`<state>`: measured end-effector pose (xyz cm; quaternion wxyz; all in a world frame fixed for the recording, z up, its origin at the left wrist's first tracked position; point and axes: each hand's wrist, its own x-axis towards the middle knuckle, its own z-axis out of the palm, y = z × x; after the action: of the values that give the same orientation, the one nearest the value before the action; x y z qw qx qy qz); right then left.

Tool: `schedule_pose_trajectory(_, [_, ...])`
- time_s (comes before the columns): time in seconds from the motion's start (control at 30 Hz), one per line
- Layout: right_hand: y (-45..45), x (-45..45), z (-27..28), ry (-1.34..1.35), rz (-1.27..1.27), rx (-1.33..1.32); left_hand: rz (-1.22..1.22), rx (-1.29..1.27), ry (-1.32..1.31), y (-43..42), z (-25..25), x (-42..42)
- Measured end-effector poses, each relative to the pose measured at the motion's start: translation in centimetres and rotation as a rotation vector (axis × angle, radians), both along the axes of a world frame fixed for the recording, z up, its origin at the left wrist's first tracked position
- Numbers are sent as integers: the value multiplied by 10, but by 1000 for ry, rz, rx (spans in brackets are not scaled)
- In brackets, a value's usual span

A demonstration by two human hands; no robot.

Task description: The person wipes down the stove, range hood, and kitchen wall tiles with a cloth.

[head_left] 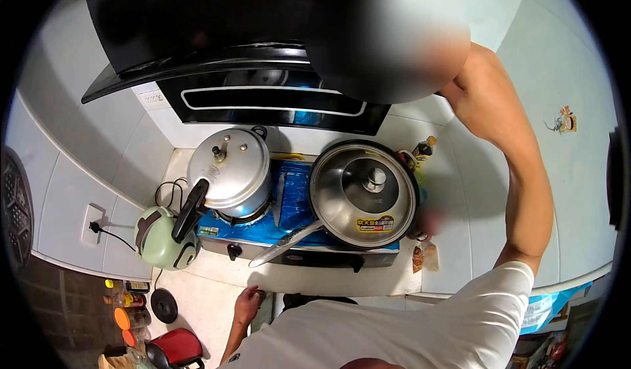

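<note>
My left hand [248, 305] is low at the counter's front edge, below the stove, its fingers curled; whether it holds something is too small to tell. My right arm reaches up beside the range hood [276, 99], and a blurred patch covers most of that hand, so its fingers are hidden. On the blue-lined gas stove [289, 188], a silver pressure cooker [227, 165] with a black handle sits on the left burner. A large wok [317, 232] with a metal handle stands on the right, covered by a lid [338, 201] with a round knob.
Left of the stove stands a green rice cooker [158, 241]. Jars [131, 318], a black disc [164, 305] and a red kettle [181, 344] line the lower left counter. A bottle [426, 148] stands behind the wok at the right, with small packets [430, 258] near the stove's corner.
</note>
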<state>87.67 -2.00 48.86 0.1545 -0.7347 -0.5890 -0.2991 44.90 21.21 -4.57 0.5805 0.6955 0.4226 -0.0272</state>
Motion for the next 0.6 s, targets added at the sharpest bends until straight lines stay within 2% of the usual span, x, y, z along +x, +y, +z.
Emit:
schedule_pose_trajectory(0.07, [-10, -7, -3, 17, -338, 35, 9, 8, -8, 7, -8, -15])
schedule_pose_trajectory(0.13, [-3, -10, -4, -2, -384, 54, 102, -75, -28, 7, -7, -28])
schedule_pose_trajectory(0.2, [5, -12, -8, -11, -440, 79, 68, -70, 5, 10, -2, -36])
schedule_pose_trajectory(0.37, [53, -24, -11, -56, -135, 129, 10, -29, -29, 13, -1, -28])
schedule_pose_trajectory(0.43, [54, -35, -14, -17, -141, 133, -23, -6, -3, 11, 18, -17])
schedule_pose_trajectory(0.5, [51, -38, -17, 37, -125, 166, 4, -1, -31, 7, 12, -15])
schedule_pose_trajectory(0.6, [56, -32, -23, -50, 22, 172, 5, 11, -60, -3, 9, -13])
